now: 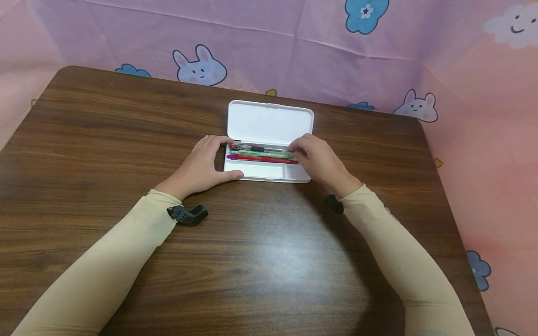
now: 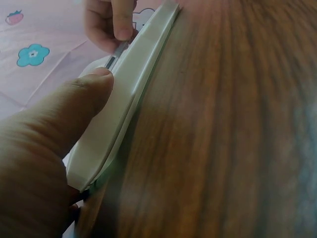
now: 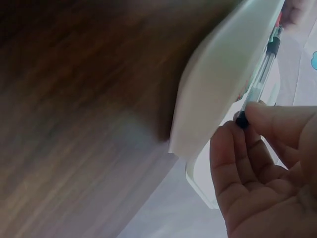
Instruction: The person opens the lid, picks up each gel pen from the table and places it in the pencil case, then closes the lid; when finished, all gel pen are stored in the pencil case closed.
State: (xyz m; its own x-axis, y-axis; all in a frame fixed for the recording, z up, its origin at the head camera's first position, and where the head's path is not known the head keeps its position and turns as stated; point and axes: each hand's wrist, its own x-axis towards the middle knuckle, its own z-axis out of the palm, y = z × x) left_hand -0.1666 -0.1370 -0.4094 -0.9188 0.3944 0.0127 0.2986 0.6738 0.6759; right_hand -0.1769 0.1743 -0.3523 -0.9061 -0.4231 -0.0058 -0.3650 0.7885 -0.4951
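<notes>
A white pencil case (image 1: 257, 171) lies on the table with its lid (image 1: 270, 123) raised at the back. My left hand (image 1: 198, 164) holds the case's left end, thumb at the front rim and fingers toward the hinge side. In the left wrist view that thumb presses against the case's front wall (image 2: 121, 106). My right hand (image 1: 322, 161) pinches the black-tipped end of a clear pen (image 3: 266, 67) between thumb and fingers, over the case's right part. Beside this pen, a green pen (image 1: 282, 155) and a red pen (image 1: 262, 159) lie lengthwise in the case.
The dark wood-grain table (image 1: 260, 261) stretches around the case. Behind it hangs a pink and purple cloth (image 1: 260, 42) with rabbits and flowers, which continues along the right side. A black wrist strap (image 1: 187, 215) is on the left sleeve.
</notes>
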